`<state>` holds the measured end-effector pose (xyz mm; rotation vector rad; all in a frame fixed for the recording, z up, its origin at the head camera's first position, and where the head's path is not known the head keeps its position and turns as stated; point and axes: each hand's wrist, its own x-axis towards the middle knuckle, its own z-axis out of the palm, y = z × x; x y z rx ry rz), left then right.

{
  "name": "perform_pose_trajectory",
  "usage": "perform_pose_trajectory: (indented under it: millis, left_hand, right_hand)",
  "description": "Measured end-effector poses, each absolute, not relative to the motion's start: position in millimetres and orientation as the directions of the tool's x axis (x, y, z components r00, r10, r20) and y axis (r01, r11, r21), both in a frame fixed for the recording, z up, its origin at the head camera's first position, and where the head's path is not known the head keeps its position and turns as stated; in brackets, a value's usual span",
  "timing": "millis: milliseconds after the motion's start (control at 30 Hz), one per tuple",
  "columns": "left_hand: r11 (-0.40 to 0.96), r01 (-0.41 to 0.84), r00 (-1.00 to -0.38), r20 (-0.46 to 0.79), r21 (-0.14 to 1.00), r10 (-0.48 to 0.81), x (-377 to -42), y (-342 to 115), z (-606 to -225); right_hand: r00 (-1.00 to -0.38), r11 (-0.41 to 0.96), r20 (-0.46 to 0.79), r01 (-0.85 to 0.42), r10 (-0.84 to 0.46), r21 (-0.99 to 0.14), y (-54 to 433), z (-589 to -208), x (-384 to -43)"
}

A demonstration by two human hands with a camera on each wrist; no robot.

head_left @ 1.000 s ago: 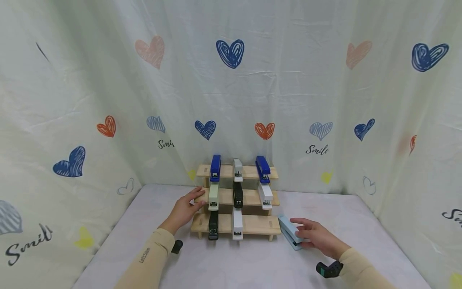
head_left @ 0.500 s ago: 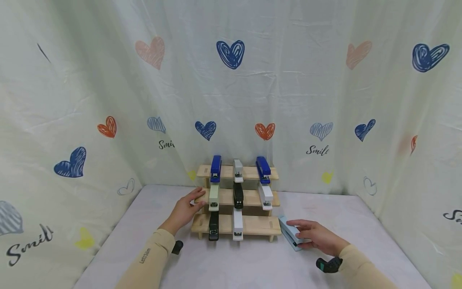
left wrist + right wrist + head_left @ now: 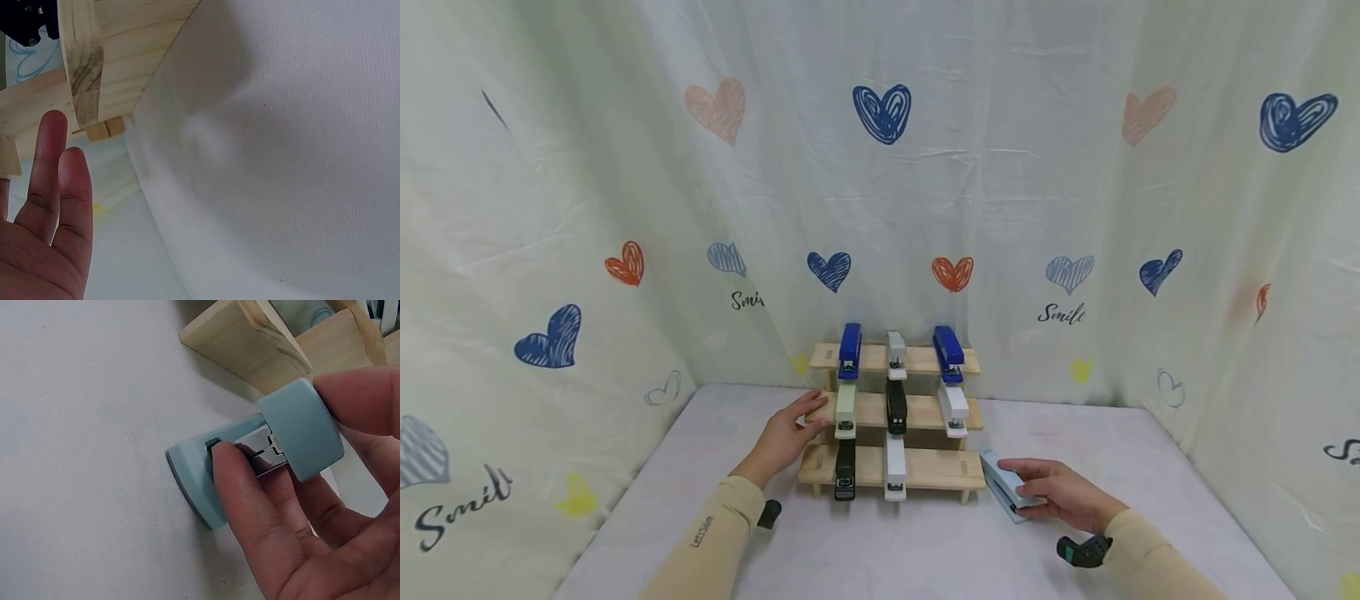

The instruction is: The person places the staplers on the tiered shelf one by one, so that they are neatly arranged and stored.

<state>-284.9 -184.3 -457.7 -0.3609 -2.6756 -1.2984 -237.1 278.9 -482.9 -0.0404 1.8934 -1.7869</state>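
A light blue stapler (image 3: 1002, 486) lies on the table just right of a three-tier wooden stand (image 3: 940, 468). My right hand (image 3: 1060, 493) grips it near its front end. In the right wrist view, one digit reaches between the stapler's base (image 3: 200, 469) and its top arm (image 3: 303, 430), while another touches the arm's side. My left hand (image 3: 782, 437) rests at the left end of the stand's middle shelf. Two of its fingers (image 3: 75, 194) show nearly straight in the left wrist view; the thumb is hidden there.
Staplers line the stand: blue ones (image 3: 849, 350) and a grey one (image 3: 896, 354) on top; pale green (image 3: 846, 408), black (image 3: 896, 407) and white (image 3: 953, 408) in the middle; black (image 3: 845, 468) and white (image 3: 894, 468) at the bottom. A patterned curtain (image 3: 1015, 200) hangs behind.
My right hand has moved slightly left, and its fingers now sit closer about the light blue stapler. The left hand stays at the stand.
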Motion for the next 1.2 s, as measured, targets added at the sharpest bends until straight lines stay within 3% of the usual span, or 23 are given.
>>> perform_pose_trajectory:
  millis: [1200]
  left_hand:
    - [0.59, 0.267, -0.964, 0.219, 0.762, 0.153, -288.0, -184.7, -459.1]
  right_hand:
    - [-0.903, 0.173, -0.374, 0.342, -0.213, -0.924, 307.0, -469.2, -206.7]
